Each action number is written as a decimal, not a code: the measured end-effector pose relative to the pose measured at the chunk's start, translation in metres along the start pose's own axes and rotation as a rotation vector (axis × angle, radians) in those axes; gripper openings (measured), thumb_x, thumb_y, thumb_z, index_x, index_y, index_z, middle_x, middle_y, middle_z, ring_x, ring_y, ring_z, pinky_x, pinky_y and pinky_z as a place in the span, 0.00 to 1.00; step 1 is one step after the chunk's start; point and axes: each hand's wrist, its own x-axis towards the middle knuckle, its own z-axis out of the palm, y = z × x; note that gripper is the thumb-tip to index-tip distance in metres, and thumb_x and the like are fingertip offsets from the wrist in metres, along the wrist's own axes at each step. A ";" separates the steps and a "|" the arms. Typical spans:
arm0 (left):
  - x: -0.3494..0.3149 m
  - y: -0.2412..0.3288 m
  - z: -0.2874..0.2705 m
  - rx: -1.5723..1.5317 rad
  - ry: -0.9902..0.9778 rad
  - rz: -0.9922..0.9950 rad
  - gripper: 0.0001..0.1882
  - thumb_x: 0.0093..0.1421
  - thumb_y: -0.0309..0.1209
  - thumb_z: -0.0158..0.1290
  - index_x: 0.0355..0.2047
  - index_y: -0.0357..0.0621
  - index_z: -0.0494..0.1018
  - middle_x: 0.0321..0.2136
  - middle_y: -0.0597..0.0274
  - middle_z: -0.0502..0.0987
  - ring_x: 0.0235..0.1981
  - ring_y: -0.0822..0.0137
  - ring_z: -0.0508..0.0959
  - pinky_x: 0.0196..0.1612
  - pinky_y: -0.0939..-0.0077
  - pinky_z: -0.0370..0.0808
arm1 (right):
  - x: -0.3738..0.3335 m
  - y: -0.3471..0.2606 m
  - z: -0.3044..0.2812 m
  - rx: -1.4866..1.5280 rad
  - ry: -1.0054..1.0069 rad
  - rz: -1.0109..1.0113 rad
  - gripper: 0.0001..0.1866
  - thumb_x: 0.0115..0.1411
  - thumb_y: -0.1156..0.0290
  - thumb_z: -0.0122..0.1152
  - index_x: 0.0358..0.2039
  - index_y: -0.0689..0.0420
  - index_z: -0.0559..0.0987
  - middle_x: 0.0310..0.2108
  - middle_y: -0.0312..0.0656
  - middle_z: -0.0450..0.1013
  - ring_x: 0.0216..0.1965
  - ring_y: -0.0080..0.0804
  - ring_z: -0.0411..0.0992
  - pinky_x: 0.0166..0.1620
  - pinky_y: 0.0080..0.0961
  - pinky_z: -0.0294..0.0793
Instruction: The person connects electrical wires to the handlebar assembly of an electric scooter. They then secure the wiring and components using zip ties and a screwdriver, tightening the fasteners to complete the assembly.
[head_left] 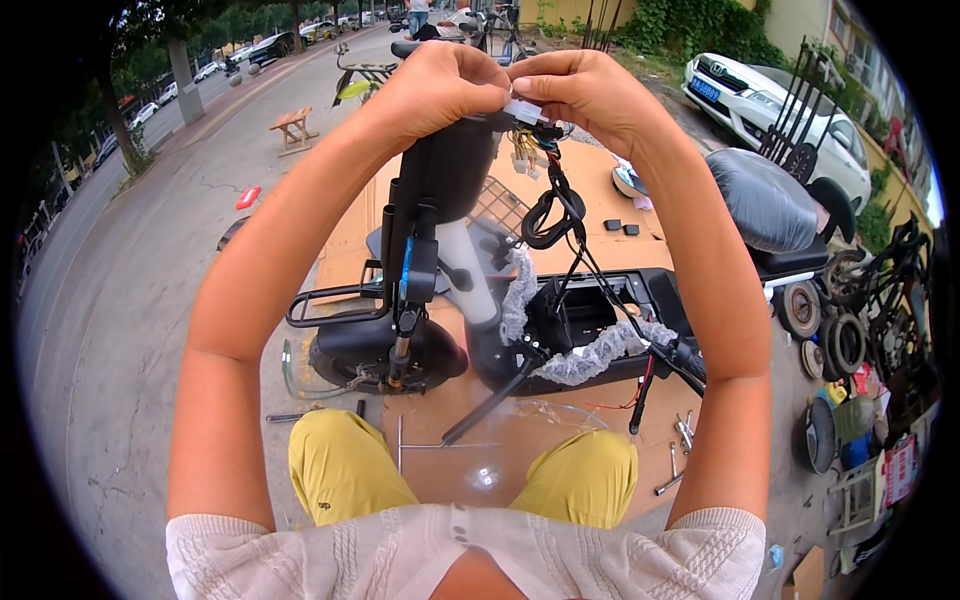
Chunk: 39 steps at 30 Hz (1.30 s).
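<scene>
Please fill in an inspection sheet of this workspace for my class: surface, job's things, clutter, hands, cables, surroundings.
Surface: brown cardboard on paving.
Job's things: small white piece at the fingertips; upright black front section with wheel; black body section partly edged with bubble wrap.
Clutter: T-shaped metal tool, wrench, two black blocks.
Hands: left hand and right hand pinched at the white piece.
Cables: black bundle hanging; coloured wires near the hands.
Surroundings: white car, wooden stool, tyres.
</scene>
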 end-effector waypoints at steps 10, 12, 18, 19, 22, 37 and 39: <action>-0.002 -0.012 -0.002 -0.025 0.052 0.110 0.08 0.53 0.28 0.59 0.31 0.37 0.78 0.29 0.68 0.78 0.32 0.78 0.76 0.40 0.82 0.72 | -0.003 -0.012 0.011 -0.096 -0.001 0.116 0.17 0.60 0.63 0.61 0.46 0.60 0.81 0.33 0.33 0.73 0.33 0.18 0.67 0.35 0.18 0.68; -0.003 -0.011 -0.001 -0.018 0.051 0.105 0.08 0.53 0.28 0.59 0.32 0.37 0.78 0.29 0.68 0.78 0.32 0.78 0.76 0.40 0.82 0.72 | -0.003 -0.010 0.007 -0.101 -0.023 0.130 0.18 0.59 0.62 0.61 0.45 0.60 0.81 0.35 0.36 0.74 0.32 0.21 0.67 0.33 0.19 0.68; -0.002 -0.011 0.001 0.014 0.073 0.087 0.14 0.47 0.32 0.58 0.32 0.34 0.80 0.28 0.58 0.80 0.32 0.70 0.78 0.40 0.76 0.74 | -0.002 -0.007 0.006 0.045 -0.070 0.191 0.15 0.59 0.63 0.60 0.41 0.60 0.81 0.31 0.33 0.72 0.28 0.18 0.65 0.30 0.15 0.66; -0.002 -0.010 0.001 0.026 0.068 0.083 0.15 0.47 0.32 0.58 0.32 0.34 0.80 0.28 0.58 0.80 0.32 0.70 0.78 0.40 0.76 0.74 | -0.002 -0.007 0.006 0.035 -0.073 0.197 0.13 0.61 0.64 0.59 0.41 0.60 0.80 0.29 0.31 0.72 0.28 0.16 0.65 0.30 0.14 0.66; -0.003 -0.011 0.001 0.048 0.089 0.090 0.14 0.47 0.32 0.57 0.32 0.34 0.80 0.28 0.58 0.80 0.32 0.70 0.78 0.40 0.76 0.74 | -0.003 -0.007 0.009 0.013 -0.068 0.158 0.11 0.62 0.66 0.58 0.39 0.60 0.80 0.29 0.30 0.71 0.30 0.14 0.66 0.32 0.14 0.67; -0.006 -0.011 0.001 0.038 0.073 0.129 0.14 0.48 0.32 0.58 0.32 0.34 0.80 0.28 0.59 0.80 0.31 0.71 0.78 0.40 0.76 0.74 | 0.006 -0.003 0.002 0.165 -0.109 0.225 0.15 0.55 0.67 0.63 0.41 0.62 0.80 0.38 0.38 0.71 0.39 0.23 0.68 0.43 0.23 0.73; -0.005 -0.012 0.001 0.044 0.078 0.136 0.14 0.49 0.32 0.58 0.32 0.34 0.80 0.28 0.59 0.80 0.31 0.71 0.77 0.40 0.76 0.74 | 0.006 -0.003 0.000 0.193 -0.116 0.236 0.13 0.55 0.67 0.64 0.39 0.61 0.80 0.37 0.37 0.71 0.38 0.22 0.68 0.42 0.23 0.73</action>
